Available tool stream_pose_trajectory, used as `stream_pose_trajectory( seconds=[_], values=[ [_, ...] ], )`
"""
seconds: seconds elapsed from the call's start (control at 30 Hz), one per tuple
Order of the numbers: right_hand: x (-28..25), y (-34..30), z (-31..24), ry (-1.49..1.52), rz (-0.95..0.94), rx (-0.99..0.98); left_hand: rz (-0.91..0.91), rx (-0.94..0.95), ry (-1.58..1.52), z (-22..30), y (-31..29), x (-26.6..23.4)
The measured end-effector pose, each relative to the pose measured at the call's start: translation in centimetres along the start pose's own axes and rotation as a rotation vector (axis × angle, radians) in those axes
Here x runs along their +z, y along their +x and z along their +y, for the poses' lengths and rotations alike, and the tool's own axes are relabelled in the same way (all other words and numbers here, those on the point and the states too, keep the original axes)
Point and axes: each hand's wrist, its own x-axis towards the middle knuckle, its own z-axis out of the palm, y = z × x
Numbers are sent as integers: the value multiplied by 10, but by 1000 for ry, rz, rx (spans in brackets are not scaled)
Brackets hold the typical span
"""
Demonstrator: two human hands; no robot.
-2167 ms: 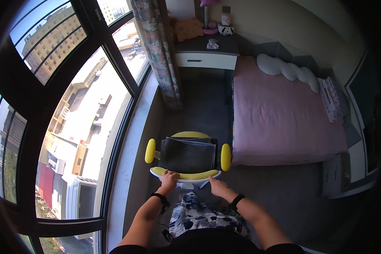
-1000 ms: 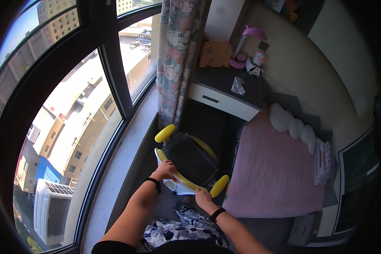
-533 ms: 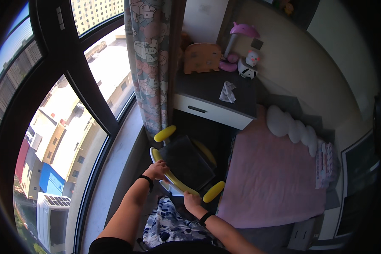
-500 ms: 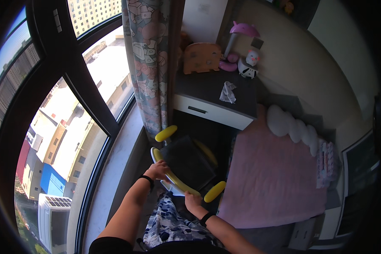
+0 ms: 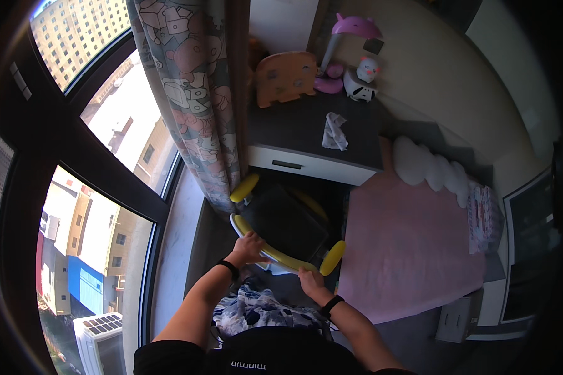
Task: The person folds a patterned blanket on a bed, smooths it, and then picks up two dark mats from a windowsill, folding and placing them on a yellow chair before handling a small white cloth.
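Note:
Both my hands are on a swivel-type chair with a yellow-and-white backrest (image 5: 288,260), seen from above and behind. My left hand (image 5: 250,248) is wrapped over the backrest's top edge left of its middle. My right hand (image 5: 311,282) grips the same edge near its right end. Beyond the backrest lies the dark seat (image 5: 286,215). A yellow armrest (image 5: 244,187) stands at the chair's far left, near the curtain, and another yellow armrest (image 5: 333,257) is at the right, close beside the bed. The chair's base is hidden.
Ahead stands a dark-topped desk (image 5: 281,132) with a white drawer, bearing a crumpled cloth (image 5: 334,131), an orange board (image 5: 288,78), a pink lamp (image 5: 356,26) and a cow-patterned figure (image 5: 360,84). A pink-covered bed (image 5: 413,250) flanks the right; a patterned curtain (image 5: 194,94) and windowsill (image 5: 175,244) the left.
The chair has moved forward toward the desk and turned slightly, its right armrest shifting farthest. Both hands have kept their grip, and the view has turned a little.

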Motion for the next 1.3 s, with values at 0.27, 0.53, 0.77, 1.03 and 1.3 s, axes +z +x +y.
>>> stream_pose_trajectory(
  seconds=[0.27, 0.53, 0.77, 1.03, 1.3],
  values=[
    [-30, 51, 23, -129, 5, -22, 86, -35, -152, -9, 31, -8],
    [-53, 112, 29, -74, 111, -18, 212, -308, -66, -33, 38, -15],
    [-72, 167, 64, -270, 186, -148, 291, -411, -489, -59, -23, -38],
    [-131, 225, 49, -345, -93, 27, 306, -771, -738, -53, -113, -57],
    [-194, 317, 56, 94, 854, -168, 280, -1003, -536, -3, -97, -79]
  ],
)
